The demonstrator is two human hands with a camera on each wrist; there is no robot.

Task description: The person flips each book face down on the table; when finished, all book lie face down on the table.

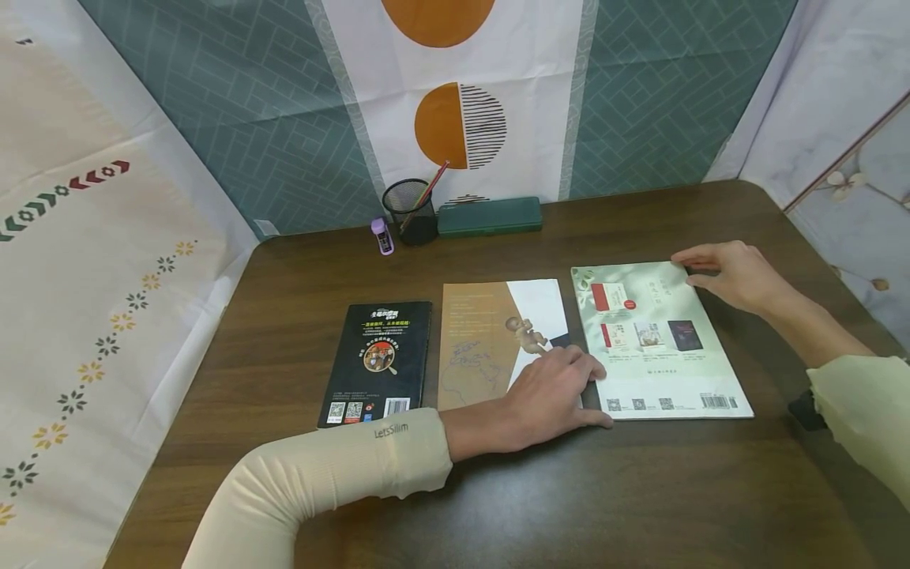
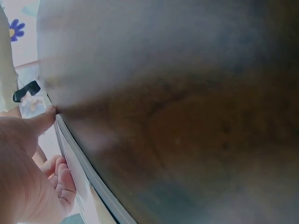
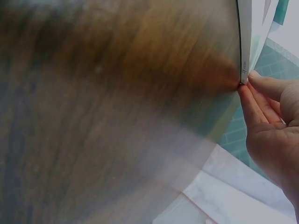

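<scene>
A pale green and white book [image 1: 661, 340] lies flat with its printed cover up. My left hand [image 1: 550, 395] reaches over the lower part of a brown and white book [image 1: 472, 340]; its fingertips touch the green book's left edge and its thumb is at the lower left corner. At the opposite, upper right corner, my right hand [image 1: 739, 276] touches the green book with thumb and fingers fairly straight. The right wrist view shows the thumb and index fingertips at the book's corner [image 3: 245, 70]. To the left lies a smaller black book [image 1: 380, 359].
Along the back of the brown wooden table [image 1: 313, 269] stand a purple-capped small bottle [image 1: 382, 237], a black mesh pen cup [image 1: 418, 229] with pencils and a dark green case [image 1: 490, 217]. Patterned cloths hang behind and at the sides.
</scene>
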